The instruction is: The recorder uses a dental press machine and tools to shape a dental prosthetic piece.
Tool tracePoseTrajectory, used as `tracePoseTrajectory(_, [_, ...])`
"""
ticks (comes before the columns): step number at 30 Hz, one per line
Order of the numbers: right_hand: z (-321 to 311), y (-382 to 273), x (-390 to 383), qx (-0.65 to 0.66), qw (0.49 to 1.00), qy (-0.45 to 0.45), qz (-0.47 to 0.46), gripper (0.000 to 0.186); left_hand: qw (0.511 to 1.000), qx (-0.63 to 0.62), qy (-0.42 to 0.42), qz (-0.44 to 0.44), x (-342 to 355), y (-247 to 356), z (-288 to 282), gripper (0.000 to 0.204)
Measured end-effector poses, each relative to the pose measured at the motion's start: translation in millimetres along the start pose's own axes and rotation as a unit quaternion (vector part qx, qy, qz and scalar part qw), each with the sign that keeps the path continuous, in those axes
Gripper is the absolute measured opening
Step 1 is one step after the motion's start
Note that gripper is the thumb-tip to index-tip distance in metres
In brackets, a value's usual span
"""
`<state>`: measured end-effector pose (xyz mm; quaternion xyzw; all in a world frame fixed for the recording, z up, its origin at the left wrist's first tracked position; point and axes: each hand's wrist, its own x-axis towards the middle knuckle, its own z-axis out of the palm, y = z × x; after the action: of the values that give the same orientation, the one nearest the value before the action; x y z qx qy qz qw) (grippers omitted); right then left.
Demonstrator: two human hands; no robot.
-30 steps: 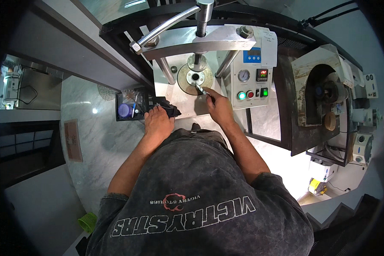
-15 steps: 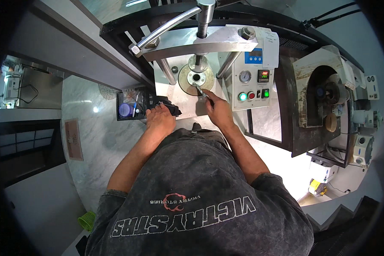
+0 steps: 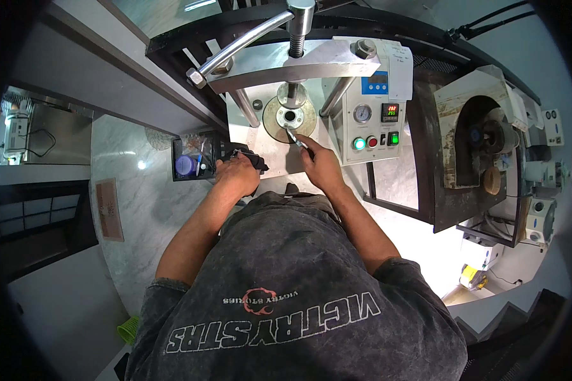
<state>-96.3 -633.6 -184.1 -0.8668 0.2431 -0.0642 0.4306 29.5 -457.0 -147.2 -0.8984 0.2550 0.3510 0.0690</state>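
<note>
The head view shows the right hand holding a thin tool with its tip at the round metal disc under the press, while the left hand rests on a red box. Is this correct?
Not quite. In the head view the left hand rests on a small black object beside an open black tray, not on a red box. The rest holds: the right hand holds a thin tool with its tip at the round metal disc under the press.

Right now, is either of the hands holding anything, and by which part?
The right hand pinches a thin metal tool by its rear end, tip at the round die. The left hand grips a dark object; where exactly cannot be told.
</note>
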Motion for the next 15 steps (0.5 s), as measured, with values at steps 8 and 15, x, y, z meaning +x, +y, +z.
tracePoseTrajectory(8, [3.0, 6.1, 2.8, 0.049, 0.998, -0.016, 0.022, 0.035, 1.000, -0.008, 0.014, 0.000, -1.6, -1.0, 2.5, 0.070])
tracePoseTrajectory(15, [-2.8, -0.1, 4.2, 0.080, 0.996, -0.020, 0.043, 0.034, 1.000, -0.024, 0.007, 0.000, -1.4, -1.5, -0.1, 0.072])
